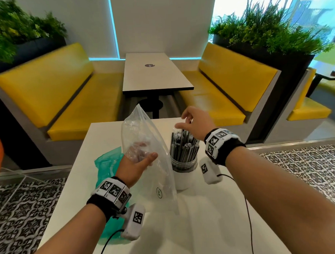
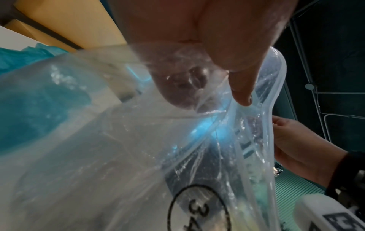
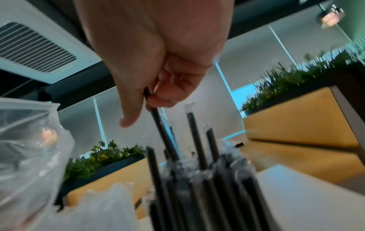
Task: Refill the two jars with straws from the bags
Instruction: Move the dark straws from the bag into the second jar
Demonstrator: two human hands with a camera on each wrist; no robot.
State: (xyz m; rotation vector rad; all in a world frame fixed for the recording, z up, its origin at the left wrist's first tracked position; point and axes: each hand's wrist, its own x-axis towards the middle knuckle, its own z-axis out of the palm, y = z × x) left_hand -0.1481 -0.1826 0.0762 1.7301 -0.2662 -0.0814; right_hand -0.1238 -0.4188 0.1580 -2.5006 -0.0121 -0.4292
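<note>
My left hand (image 1: 146, 150) holds up a clear zip bag (image 1: 144, 127) marked 34, thumb in front and fingers behind the film; the bag looks empty of straws. In the left wrist view the thumb (image 2: 242, 93) presses the bag (image 2: 118, 156) near its zip edge. To the right of the bag stands a jar (image 1: 183, 164) packed with wrapped black straws (image 1: 184, 145). My right hand (image 1: 182, 122) hovers over it and pinches the top of one black straw (image 3: 164, 132) that sticks up from the bunch (image 3: 197, 187). I see only this one jar.
A crumpled green plastic bag (image 1: 107, 163) lies on the white table (image 1: 195, 230) to the left, under my left wrist. Wrist-camera cables trail across the table. Beyond its far edge are yellow benches (image 1: 67, 111) and another table (image 1: 155, 74).
</note>
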